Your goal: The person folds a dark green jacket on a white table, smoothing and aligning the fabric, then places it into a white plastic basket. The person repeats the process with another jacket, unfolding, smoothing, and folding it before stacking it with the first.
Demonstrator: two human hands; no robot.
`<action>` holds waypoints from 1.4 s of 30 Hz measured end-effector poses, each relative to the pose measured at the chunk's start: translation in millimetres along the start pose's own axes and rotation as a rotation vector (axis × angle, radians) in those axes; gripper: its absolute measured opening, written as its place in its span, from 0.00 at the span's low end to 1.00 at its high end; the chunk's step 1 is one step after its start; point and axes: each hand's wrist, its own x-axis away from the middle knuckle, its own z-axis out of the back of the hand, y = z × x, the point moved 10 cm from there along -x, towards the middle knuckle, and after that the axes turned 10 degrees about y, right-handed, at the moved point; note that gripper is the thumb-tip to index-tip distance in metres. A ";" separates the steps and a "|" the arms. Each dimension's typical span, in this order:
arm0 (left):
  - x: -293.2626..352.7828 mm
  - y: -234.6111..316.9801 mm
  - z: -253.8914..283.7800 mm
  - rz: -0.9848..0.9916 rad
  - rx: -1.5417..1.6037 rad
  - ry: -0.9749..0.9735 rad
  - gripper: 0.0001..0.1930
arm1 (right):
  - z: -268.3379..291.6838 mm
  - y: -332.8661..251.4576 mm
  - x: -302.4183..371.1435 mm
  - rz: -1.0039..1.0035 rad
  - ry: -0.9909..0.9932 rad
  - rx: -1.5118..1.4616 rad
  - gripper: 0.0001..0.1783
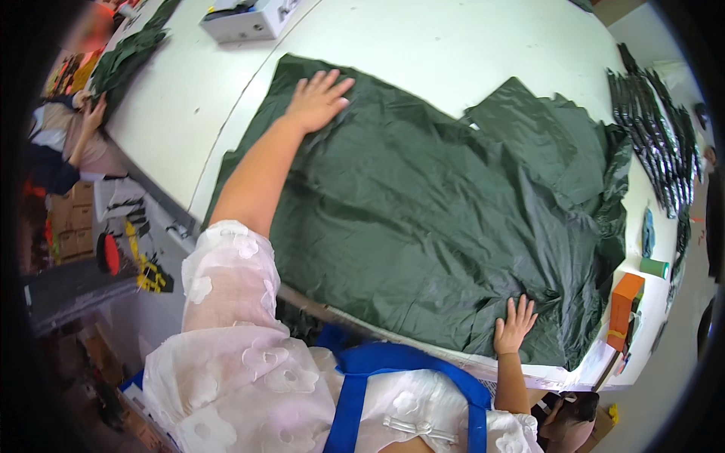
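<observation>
A dark green sheet-like garment (400, 219) of thin, slightly shiny fabric lies spread across the white table. Wrinkles run over its middle and right side, and a flap with pointed corners sticks out at its far right. My left hand (318, 102) rests flat, fingers spread, near the garment's far left corner. Close to the near right edge, my right hand (516, 325) also lies flat on the fabric with its fingers apart. Neither hand grips anything.
The white table (181, 98) carries a white box (249, 20) at the far left. On the right are a stack of shiny black packages (653, 128), a green-topped roll (654, 267) and an orange box (624, 306). Another person's hands (92, 113) hold green fabric at the left.
</observation>
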 end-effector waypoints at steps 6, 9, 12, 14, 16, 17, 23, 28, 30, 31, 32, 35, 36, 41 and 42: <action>-45.4 -68.8 -38.0 0.254 -0.136 -0.196 0.31 | 22.3 -5.6 -13.8 -0.068 -0.001 -0.086 0.30; -34.8 -92.1 -50.9 0.262 -0.152 -0.144 0.32 | 37.9 13.7 -33.0 -0.103 -0.074 -0.249 0.24; -29.4 -90.4 -30.3 0.394 -0.238 -0.259 0.32 | 80.6 80.6 -112.8 -0.153 0.037 -0.499 0.21; -31.0 -58.7 1.4 0.436 -0.458 -0.069 0.33 | 124.6 166.2 -189.1 -0.109 0.477 -0.451 0.22; -43.7 64.9 37.9 0.027 -0.147 0.353 0.29 | 119.8 272.0 -255.2 -0.538 0.552 -0.572 0.21; -47.8 140.6 42.9 -0.078 -0.059 0.325 0.27 | 127.5 318.8 -277.2 -0.547 0.616 -0.305 0.26; 13.0 525.5 54.8 -0.732 0.733 -0.038 0.33 | 0.4 425.3 -322.1 -1.216 0.029 -0.725 0.32; 10.9 658.3 4.9 -0.793 0.811 0.033 0.36 | 41.2 436.6 -311.3 -1.027 0.677 -1.717 0.14; 8.7 668.5 -10.8 -0.776 0.706 -0.008 0.37 | 112.9 378.7 -314.9 -0.566 0.751 -1.859 0.13; 9.4 670.5 -11.3 -0.800 0.635 -0.035 0.38 | 147.3 328.2 -312.8 -0.430 0.659 -1.857 0.12; 13.4 674.9 -12.4 -0.840 0.568 -0.059 0.39 | 169.5 285.8 -310.1 -0.304 0.572 -1.720 0.11; -4.0 657.9 -47.2 -0.510 0.789 -0.119 0.40 | 180.3 94.7 -294.4 0.303 0.063 -1.138 0.17; -5.7 644.4 -86.2 -0.347 0.878 -0.184 0.39 | 178.2 38.0 -271.8 0.584 0.046 -0.666 0.23; 38.0 636.0 -27.8 -0.437 0.820 -0.581 0.36 | 140.2 68.2 -200.0 0.294 -0.016 -0.763 0.27; 54.4 611.8 -14.6 -0.415 0.763 -0.633 0.35 | 136.1 83.2 -197.6 0.220 -0.092 -0.710 0.32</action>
